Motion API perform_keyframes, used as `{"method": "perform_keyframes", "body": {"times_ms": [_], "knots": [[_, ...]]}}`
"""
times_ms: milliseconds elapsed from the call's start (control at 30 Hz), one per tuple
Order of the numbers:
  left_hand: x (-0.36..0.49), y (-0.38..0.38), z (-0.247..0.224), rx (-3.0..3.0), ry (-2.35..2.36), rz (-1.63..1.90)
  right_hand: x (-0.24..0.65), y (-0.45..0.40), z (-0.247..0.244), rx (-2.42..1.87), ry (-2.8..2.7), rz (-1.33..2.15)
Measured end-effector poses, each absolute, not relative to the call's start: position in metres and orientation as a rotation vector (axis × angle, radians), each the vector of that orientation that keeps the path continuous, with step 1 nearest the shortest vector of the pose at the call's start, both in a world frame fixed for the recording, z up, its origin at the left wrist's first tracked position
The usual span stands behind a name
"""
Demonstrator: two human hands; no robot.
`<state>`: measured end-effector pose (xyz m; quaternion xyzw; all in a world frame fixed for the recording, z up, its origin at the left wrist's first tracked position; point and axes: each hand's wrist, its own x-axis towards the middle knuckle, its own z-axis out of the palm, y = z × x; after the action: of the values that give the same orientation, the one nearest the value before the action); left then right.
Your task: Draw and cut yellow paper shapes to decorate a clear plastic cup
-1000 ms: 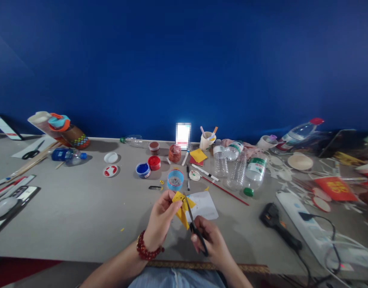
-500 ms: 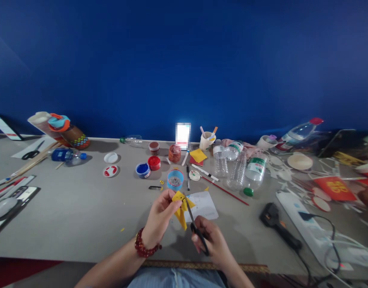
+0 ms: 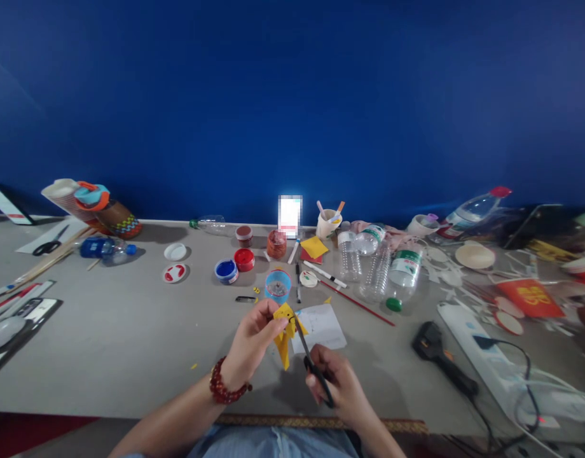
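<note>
My left hand (image 3: 254, 337) pinches a piece of yellow paper (image 3: 283, 350) with dark markings on it. In my right hand (image 3: 335, 381) are black-handled scissors (image 3: 316, 369), their blades pointing up and away, with the tips at the paper's right side. Part of the yellow paper hangs down below my left fingers. Behind it lies a white sheet (image 3: 325, 327) on the table. Just beyond my left hand stands a blue-rimmed clear cup (image 3: 278, 294).
Open jars of blue paint (image 3: 226, 270) and red paint (image 3: 245, 259) stand beyond my left hand. Several plastic bottles (image 3: 407, 270) lie to the right. A black glue gun (image 3: 445, 359) and a white power strip (image 3: 488, 356) are at the near right.
The hanging part of the yellow paper has swung slightly left. The scissor blades look closer together at the paper. My left wrist has shifted a little left.
</note>
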<state>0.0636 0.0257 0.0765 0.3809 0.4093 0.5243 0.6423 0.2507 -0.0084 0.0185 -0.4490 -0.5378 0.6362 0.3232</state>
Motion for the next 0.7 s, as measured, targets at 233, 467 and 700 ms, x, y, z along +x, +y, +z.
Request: {"method": "perform_keyframes", "body": {"times_ms": [233,467,700], "knots": [[0.062,0.027,0.080,0.913,0.937,1.148,0.248,-0.008,0.029,-1.172,-1.322,1.766],[0.062,0.026,0.080,0.934,0.934,1.131,0.249,-0.008,0.030,-1.159,-1.347,1.762],[0.060,0.026,0.079,0.943,0.933,1.105,0.250,-0.008,0.027,-1.156,-1.376,1.759]]}}
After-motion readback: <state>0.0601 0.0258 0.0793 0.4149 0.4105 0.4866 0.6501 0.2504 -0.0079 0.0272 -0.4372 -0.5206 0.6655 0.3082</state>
